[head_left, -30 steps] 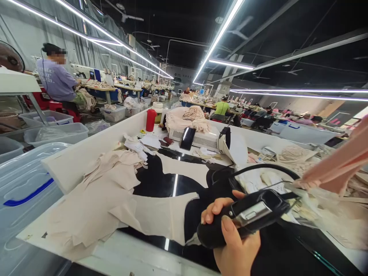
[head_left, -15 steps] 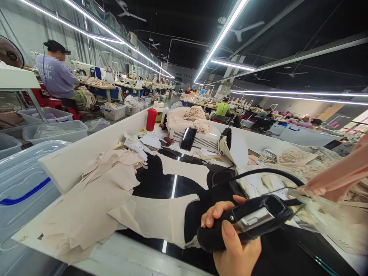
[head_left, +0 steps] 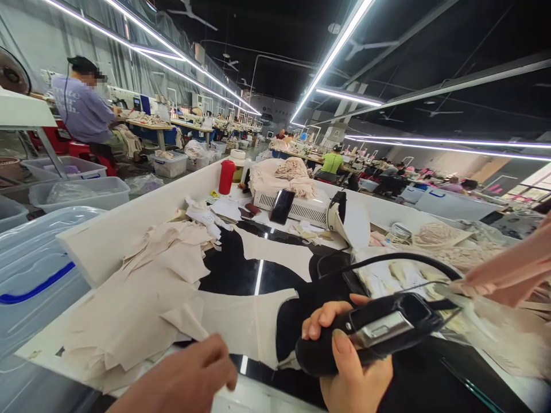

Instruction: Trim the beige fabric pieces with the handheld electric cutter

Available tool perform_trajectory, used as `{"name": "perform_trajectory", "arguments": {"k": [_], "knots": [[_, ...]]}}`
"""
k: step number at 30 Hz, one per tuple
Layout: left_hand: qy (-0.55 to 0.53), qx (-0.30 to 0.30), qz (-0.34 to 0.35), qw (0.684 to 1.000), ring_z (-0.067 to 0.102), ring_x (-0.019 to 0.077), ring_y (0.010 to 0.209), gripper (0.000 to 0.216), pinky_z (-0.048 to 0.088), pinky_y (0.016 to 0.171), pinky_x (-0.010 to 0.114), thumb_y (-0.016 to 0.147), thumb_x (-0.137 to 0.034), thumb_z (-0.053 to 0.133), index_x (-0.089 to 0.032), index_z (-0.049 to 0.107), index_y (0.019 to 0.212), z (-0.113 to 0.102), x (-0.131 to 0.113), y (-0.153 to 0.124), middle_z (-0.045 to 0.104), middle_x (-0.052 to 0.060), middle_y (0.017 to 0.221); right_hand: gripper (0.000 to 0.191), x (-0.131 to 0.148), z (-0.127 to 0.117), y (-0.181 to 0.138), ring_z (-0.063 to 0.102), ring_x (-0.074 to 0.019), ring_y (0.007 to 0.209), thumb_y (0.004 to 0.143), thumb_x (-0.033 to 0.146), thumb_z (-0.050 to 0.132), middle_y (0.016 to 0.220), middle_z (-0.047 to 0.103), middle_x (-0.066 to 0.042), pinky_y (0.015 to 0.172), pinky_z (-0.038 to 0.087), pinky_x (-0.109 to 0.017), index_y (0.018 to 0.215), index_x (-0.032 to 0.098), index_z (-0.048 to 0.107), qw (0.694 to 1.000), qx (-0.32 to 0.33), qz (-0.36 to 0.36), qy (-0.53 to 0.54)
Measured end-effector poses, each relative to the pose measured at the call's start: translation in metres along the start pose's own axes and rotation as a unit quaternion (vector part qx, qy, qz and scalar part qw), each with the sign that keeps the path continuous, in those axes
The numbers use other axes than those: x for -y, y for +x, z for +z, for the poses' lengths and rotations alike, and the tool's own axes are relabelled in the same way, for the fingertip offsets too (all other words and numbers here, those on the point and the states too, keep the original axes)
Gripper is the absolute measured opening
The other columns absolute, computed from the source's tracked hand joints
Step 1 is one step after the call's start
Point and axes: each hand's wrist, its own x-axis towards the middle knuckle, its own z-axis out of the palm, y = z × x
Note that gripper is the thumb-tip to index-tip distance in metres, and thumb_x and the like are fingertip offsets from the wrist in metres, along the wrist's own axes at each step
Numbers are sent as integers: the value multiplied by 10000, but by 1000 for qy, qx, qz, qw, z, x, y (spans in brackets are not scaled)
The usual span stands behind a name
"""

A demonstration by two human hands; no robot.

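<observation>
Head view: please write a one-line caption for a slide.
Right hand grips a black corded tool; left hand next to beige fabric pieces.

Cropped bits
Left hand [head_left: 189, 378] and right hand [head_left: 355, 376] run off the bottom, the pale pink fabric strip [head_left: 512, 269] exits right, and the right hand covers part of the black handheld tool [head_left: 379, 330].

Ceiling: dark, exposed, fans [head_left: 189, 14] mounted.
Light: long LED strips [head_left: 331, 54], running lengthwise.
Left wall: grey curtain [head_left: 43, 46].
Furniture: rows of sewing tables [head_left: 146, 123], receding.
Floor: clear plastic bins [head_left: 81, 192], left side.
</observation>
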Motion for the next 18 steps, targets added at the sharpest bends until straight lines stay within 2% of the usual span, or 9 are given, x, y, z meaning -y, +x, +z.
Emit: {"name": "perform_trajectory", "arguments": {"k": [2, 3, 7, 12, 15, 18], "knots": [[-10, 41, -7, 999, 659, 156, 943, 284, 534, 838, 273, 964, -2, 555, -258, 649, 1041, -1, -2, 29, 646, -15, 1080, 339, 1, 1, 0, 642, -169, 628, 968, 290, 736, 832, 643, 18, 573, 583, -343, 1258, 302, 560, 1000, -1, -1, -1], [-11, 41, -22, 999, 650, 160, 949, 309, 515, 857, 283, 934, 39, 545, -245, 636, 1013, 2, -3, 43, 634, -17, 1057, 337, 1, 1, 0, 640, -169, 624, 968, 292, 737, 828, 641, 19, 569, 583, -342, 1253, 302, 559, 1000, -2, -2, -3], [-38, 58, -30, 997, 593, 210, 1123, 266, 457, 991, 330, 883, -2, 714, -215, 617, 1008, 26, -3, 84, 619, 1, 1128, 336, 3, 4, -2, 639, -168, 618, 965, 304, 742, 822, 640, 23, 563, 585, -337, 1251, 309, 565, 1000, -10, -3, -11], [-49, 66, -27, 996, 571, 229, 1130, 336, 449, 983, 345, 786, -51, 857, -204, 596, 932, 49, 6, 92, 613, 2, 1110, 335, 2, 2, -3, 638, -164, 622, 972, 295, 729, 829, 638, 20, 573, 590, -336, 1263, 307, 564, 1000, -3, -10, -10], [-47, 60, -13, 997, 576, 223, 1112, 362, 455, 973, 338, 762, -23, 854, -208, 592, 931, 51, 11, 89, 617, 0, 1105, 346, 2, 1, -2, 638, -165, 620, 970, 301, 733, 830, 637, 19, 566, 588, -335, 1272, 307, 564, 1000, 0, -10, -9], [-47, 37, 29, 998, 583, 215, 1125, 380, 462, 987, 321, 754, 20, 824, -213, 585, 935, 52, 13, 87, 621, 4, 1144, 339, 2, 1, -1, 639, -161, 623, 971, 307, 737, 826, 638, 22, 570, 593, -331, 1267, 311, 571, 1000, 0, -10, -8]]}}
